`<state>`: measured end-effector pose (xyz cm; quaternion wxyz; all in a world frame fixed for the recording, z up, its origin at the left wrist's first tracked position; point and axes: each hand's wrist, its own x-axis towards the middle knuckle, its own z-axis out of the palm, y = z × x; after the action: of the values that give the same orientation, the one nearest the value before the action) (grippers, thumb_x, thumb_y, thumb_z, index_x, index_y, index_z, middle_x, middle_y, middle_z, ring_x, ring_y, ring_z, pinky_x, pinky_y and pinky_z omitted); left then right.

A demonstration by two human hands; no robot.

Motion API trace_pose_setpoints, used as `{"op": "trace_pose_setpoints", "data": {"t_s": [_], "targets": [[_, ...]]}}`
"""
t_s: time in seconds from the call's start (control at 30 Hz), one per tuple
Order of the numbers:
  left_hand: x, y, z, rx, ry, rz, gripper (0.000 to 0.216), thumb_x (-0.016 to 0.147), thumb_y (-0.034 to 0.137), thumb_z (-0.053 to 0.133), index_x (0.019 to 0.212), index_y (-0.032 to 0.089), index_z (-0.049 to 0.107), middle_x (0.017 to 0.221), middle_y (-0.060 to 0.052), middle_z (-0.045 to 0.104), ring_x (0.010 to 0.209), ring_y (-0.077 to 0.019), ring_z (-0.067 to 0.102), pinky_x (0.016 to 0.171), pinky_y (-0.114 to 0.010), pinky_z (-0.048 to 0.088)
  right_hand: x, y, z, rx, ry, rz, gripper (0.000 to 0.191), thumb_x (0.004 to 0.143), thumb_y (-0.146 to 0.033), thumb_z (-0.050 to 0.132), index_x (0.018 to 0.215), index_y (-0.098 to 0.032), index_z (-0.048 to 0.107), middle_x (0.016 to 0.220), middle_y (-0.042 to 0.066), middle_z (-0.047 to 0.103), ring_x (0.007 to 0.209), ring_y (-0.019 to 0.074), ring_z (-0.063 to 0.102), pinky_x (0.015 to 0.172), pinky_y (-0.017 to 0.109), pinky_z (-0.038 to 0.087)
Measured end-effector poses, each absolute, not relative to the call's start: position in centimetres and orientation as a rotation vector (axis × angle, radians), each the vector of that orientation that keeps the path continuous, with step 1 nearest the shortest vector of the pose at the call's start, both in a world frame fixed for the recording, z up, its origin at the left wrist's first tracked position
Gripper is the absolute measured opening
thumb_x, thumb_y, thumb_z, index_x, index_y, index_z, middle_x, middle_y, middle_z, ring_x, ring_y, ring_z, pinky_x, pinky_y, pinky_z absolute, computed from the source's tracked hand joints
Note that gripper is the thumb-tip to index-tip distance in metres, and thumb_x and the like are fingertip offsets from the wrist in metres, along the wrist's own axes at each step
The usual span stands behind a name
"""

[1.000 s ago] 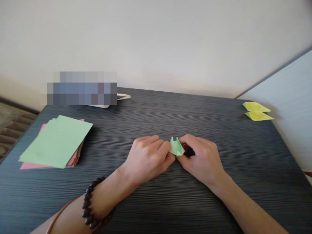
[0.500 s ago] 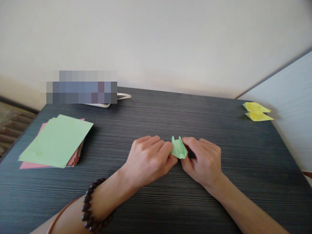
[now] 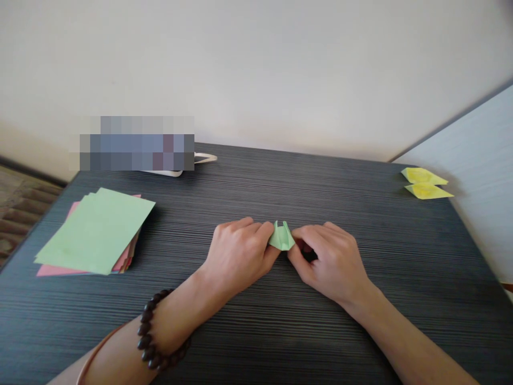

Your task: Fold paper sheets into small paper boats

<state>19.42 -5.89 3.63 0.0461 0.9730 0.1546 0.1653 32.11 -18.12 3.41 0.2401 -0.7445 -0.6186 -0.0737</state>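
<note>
A small folded green paper piece (image 3: 281,237) sits between my two hands at the middle of the dark striped table (image 3: 256,331). My left hand (image 3: 239,255), with a dark bead bracelet on its wrist, pinches the piece's left side with curled fingers. My right hand (image 3: 328,262) pinches its right side, fingers curled too. Part of the folded paper is hidden behind my fingertips.
A stack of coloured paper sheets (image 3: 94,232), green on top and pink below, lies at the left. Two folded yellow paper pieces (image 3: 425,183) rest at the far right corner beside a pale panel. A white object (image 3: 192,160) lies at the back, partly blurred out.
Both hands and the green piece have shifted slightly left and away from me. The piece looks more pinched together than a second ago.
</note>
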Motion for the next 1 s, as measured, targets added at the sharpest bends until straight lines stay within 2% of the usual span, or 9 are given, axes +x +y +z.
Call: {"op": "trace_pose_setpoints", "data": {"t_s": [0.1,0.3,0.5,0.6,0.77,1.0], "targets": [[19.42,-5.67,3.49,2.960,0.513,0.497,0.026,0.081,0.027,0.053,0.056,0.019,0.049,0.049,0.001,0.054,0.049,-0.0159,0.051,0.047,-0.029,0.023,31.97,-18.11,3.42,-2.044,-1.683,-0.252,0.022,0.081,-0.016,0.052,0.060,-0.017,0.059,0.049,-0.003,0.054,0.046,0.0109,0.047,0.056,0.027,0.031],[19.33,-5.78,3.58,2.944,0.439,0.471,0.026,0.083,0.025,0.049,0.057,0.019,0.049,0.049,0.000,0.053,0.048,-0.0162,0.051,0.048,-0.029,0.024,31.66,-18.07,3.34,-2.125,-1.662,-0.199,0.016,0.079,-0.022,0.055,0.065,-0.017,0.059,0.053,-0.002,0.055,0.049,0.0123,0.047,0.057,0.029,0.030],[19.34,-5.96,3.72,2.924,0.548,0.357,0.012,0.081,0.026,0.051,0.073,0.019,0.054,0.059,0.000,0.059,0.053,-0.0177,0.056,0.047,-0.028,0.024,32.04,-18.04,3.12,-2.022,-1.848,-0.120,0.020,0.083,-0.013,0.048,0.065,-0.016,0.056,0.057,-0.001,0.054,0.052,0.0121,0.045,0.058,0.028,0.030],[19.37,-6.03,3.68,2.944,0.495,0.359,0.015,0.083,0.022,0.047,0.069,0.019,0.052,0.057,0.000,0.059,0.053,-0.0174,0.056,0.046,-0.027,0.023,32.04,-18.12,3.20,-2.018,-1.844,-0.150,0.020,0.083,-0.013,0.049,0.064,-0.016,0.055,0.055,-0.002,0.053,0.051,0.0116,0.044,0.058,0.028,0.029],[19.40,-6.28,3.59,2.954,0.474,0.474,0.023,0.084,0.022,0.044,0.062,0.019,0.049,0.048,0.001,0.054,0.042,-0.0158,0.051,0.044,-0.028,0.018,31.68,-18.22,3.43,-1.992,-1.747,-0.307,0.025,0.081,-0.013,0.052,0.056,-0.017,0.051,0.049,-0.004,0.050,0.047,0.0097,0.043,0.058,0.029,0.029],[19.32,-6.14,3.66,2.920,0.379,0.475,0.023,0.082,0.025,0.048,0.060,0.018,0.049,0.048,0.001,0.055,0.044,-0.0147,0.051,0.044,-0.026,0.018,31.80,-18.31,3.32,-2.023,-1.734,-0.216,0.023,0.082,-0.016,0.051,0.059,-0.017,0.052,0.050,-0.004,0.051,0.047,0.0097,0.043,0.058,0.028,0.029]]}}
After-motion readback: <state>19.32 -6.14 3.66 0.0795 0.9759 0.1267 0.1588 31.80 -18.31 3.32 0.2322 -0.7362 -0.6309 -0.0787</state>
